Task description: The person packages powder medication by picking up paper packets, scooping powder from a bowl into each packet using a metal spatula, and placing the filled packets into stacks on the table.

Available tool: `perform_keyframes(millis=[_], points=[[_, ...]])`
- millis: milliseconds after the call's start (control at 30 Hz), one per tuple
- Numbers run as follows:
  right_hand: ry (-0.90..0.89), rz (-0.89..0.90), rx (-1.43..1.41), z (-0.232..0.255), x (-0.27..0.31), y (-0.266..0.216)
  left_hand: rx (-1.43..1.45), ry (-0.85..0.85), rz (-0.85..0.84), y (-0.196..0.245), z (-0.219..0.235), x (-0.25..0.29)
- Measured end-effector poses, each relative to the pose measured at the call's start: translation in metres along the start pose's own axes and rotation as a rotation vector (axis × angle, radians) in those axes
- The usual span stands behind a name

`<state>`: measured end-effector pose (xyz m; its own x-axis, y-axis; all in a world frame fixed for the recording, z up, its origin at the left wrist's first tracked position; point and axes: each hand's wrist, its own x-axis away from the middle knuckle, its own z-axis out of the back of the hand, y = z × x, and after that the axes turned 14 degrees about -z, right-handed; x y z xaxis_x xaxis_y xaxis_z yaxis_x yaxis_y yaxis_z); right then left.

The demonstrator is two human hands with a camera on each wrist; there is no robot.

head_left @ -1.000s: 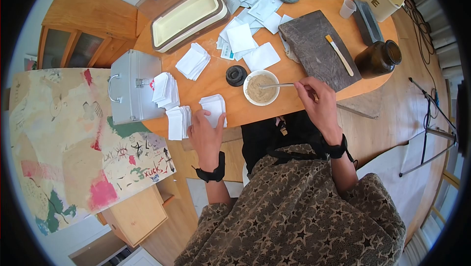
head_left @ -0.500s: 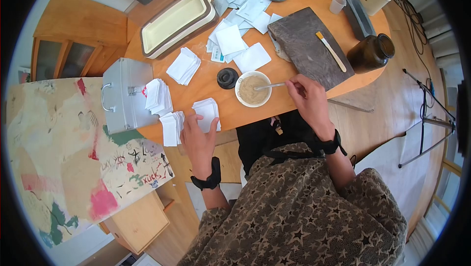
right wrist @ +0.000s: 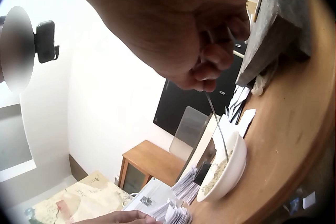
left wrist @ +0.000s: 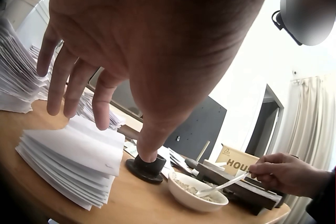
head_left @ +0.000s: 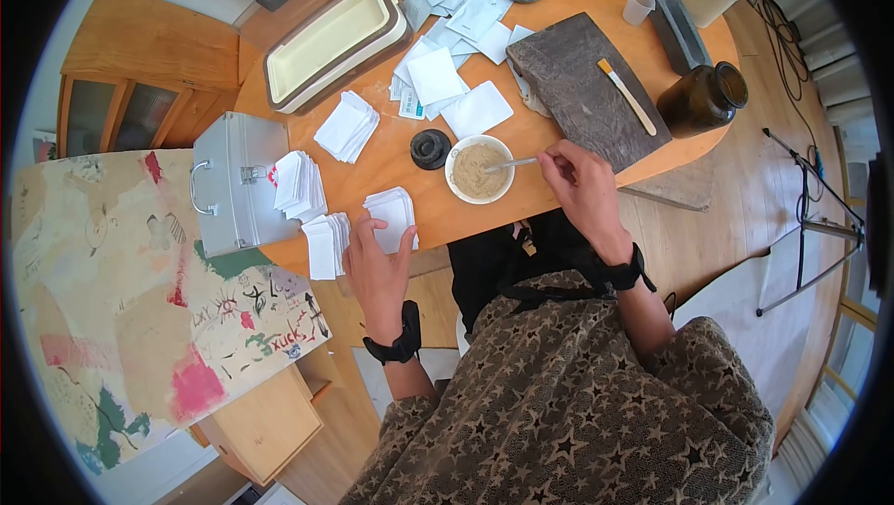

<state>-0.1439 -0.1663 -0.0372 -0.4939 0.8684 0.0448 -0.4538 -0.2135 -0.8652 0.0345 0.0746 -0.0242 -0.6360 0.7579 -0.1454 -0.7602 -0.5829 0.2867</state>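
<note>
The right hand (head_left: 582, 188) pinched a slim utensil (head_left: 514, 164), its far end in the beige mixture (head_left: 473, 175) inside the bowl (head_left: 479, 201). Left of the bowl, the left hand (head_left: 380, 270), fingers relaxed and parted, was at a white paper stack (head_left: 392, 211).

Can see a round white bowl (right wrist: 236, 169) upright, holding grainy beige powder (head_left: 472, 168) and a slanting slim grey utensil (head_left: 513, 164); left of it, a white paper stack (head_left: 395, 211) lying flat.
</note>
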Motion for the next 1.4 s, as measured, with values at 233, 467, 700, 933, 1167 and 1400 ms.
perform_keyframes(millis=[233,467,700,933,1167,1400], points=[[-0.014,-0.026,-0.04,0.002,0.001,0.001,-0.018,0.062,-0.084,0.003,0.003,-0.005],[-0.027,-0.057,-0.048,0.005,0.001,-0.003,0.023,0.027,-0.072,0.002,0.01,-0.02],[-0.002,-0.055,-0.085,0.008,0.002,-0.002,-0.034,0.062,-0.153,-0.015,0.022,-0.067],[0.0,-0.054,-0.097,0.013,0.006,-0.004,-0.084,0.033,-0.205,-0.055,0.022,-0.126],[0.026,-0.057,-0.085,0.019,0.009,-0.005,-0.094,-0.123,-0.248,-0.083,0.022,-0.18],[0.047,-0.058,-0.1,0.023,0.012,-0.001,-0.116,-0.286,-0.187,-0.08,0.022,-0.196]])
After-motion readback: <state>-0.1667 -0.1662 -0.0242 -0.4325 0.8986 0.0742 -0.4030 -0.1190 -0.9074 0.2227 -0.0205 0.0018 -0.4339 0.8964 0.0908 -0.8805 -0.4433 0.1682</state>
